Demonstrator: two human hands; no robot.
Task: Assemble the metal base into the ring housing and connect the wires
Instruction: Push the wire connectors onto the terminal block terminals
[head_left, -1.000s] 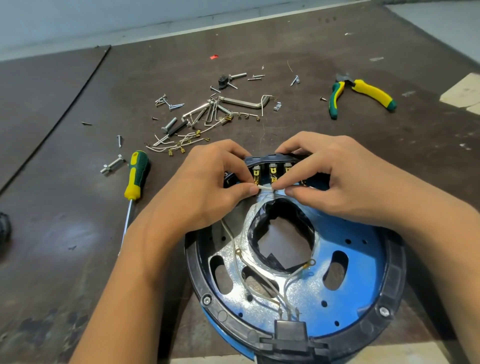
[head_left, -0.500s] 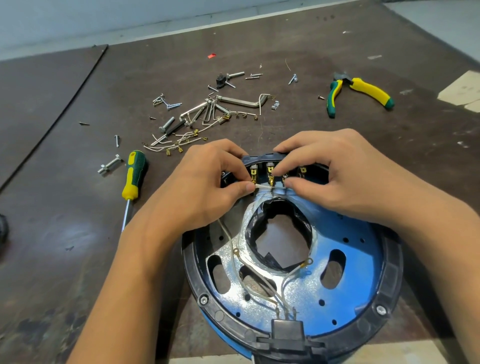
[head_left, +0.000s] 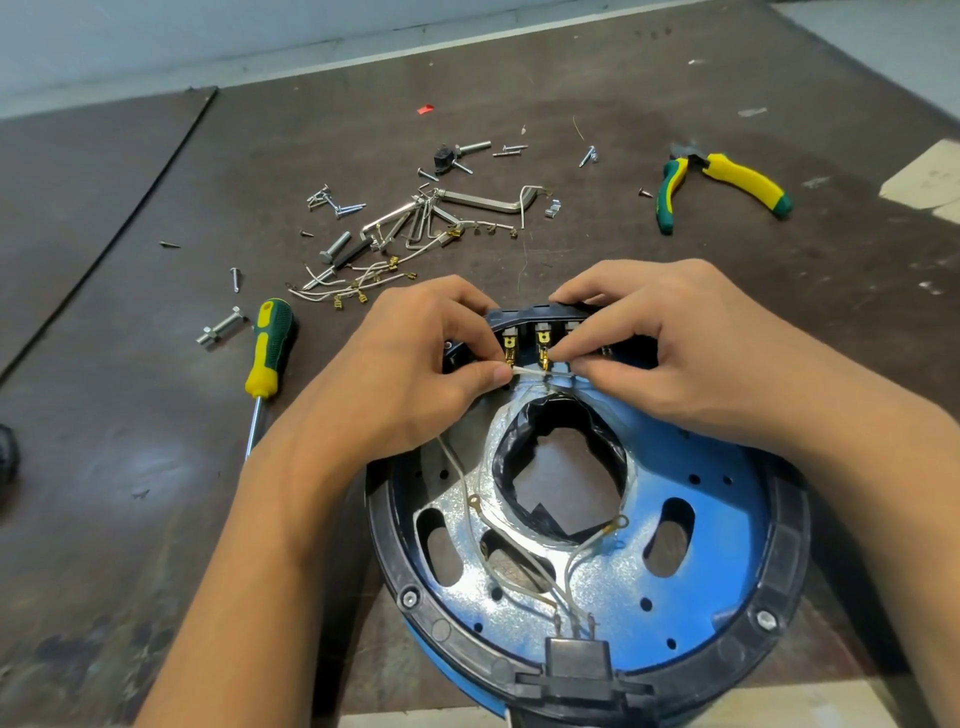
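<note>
A black ring housing (head_left: 787, 587) stands on the table with a shiny metal base (head_left: 691, 597) seated inside it, blue reflections on the plate. At its far rim sits a row of brass terminals (head_left: 543, 340). My left hand (head_left: 415, 364) and my right hand (head_left: 670, 348) pinch the two ends of a short white wire (head_left: 530, 372) just below those terminals. More white wires (head_left: 524, 566) with ring lugs run across the base to a black connector block (head_left: 576, 660) at the near rim.
A green-yellow screwdriver (head_left: 267, 353) lies left of the housing. Loose screws, hex keys and spare wires (head_left: 410, 234) are scattered behind my hands. Green-yellow pliers (head_left: 722, 184) lie at the back right. A bolt (head_left: 221, 327) rests near the screwdriver.
Both hands stay at the terminals; the fingers have shifted slightly along the white wire, holding it nearer the brass terminals. The housing has not moved.
</note>
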